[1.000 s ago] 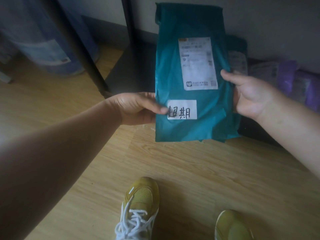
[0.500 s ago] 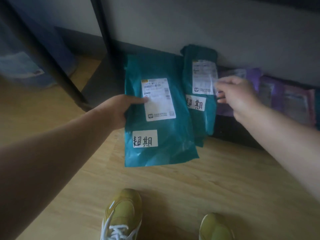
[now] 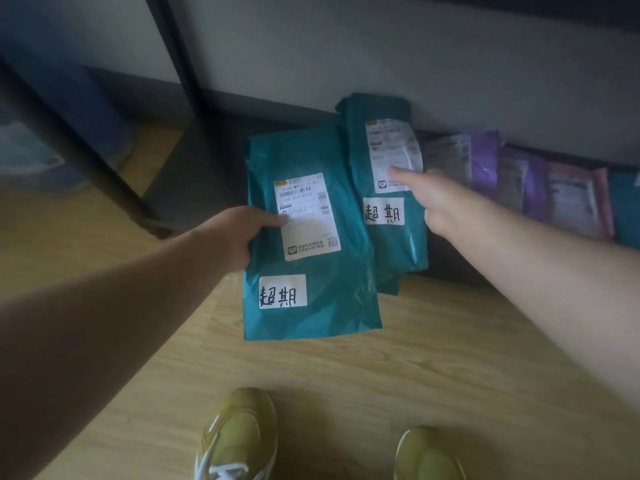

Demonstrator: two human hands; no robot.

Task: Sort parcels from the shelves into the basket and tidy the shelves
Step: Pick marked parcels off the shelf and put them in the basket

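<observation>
My left hand (image 3: 235,233) grips the left edge of a teal parcel bag (image 3: 311,285) with a white shipping label and a handwritten sticker, thumb on the label, and holds it above the wooden floor. A second teal parcel (image 3: 388,168) with the same kind of sticker leans upright on the low black bottom shelf (image 3: 194,174) against the wall. My right hand (image 3: 436,199) reaches to it, and the outstretched fingertip touches its shipping label. The hand holds nothing.
Purple and pink parcels (image 3: 519,181) stand in a row on the shelf to the right, and another teal one (image 3: 627,209) is at the frame edge. Black shelf posts (image 3: 79,133) rise at left. A blue bag (image 3: 41,157) sits far left. My yellow shoes (image 3: 239,438) are below.
Both hands held one teal parcel a second ago; my right hand let go and moved to the second teal parcel on the shelf. My left hand lowered its parcel to the left.
</observation>
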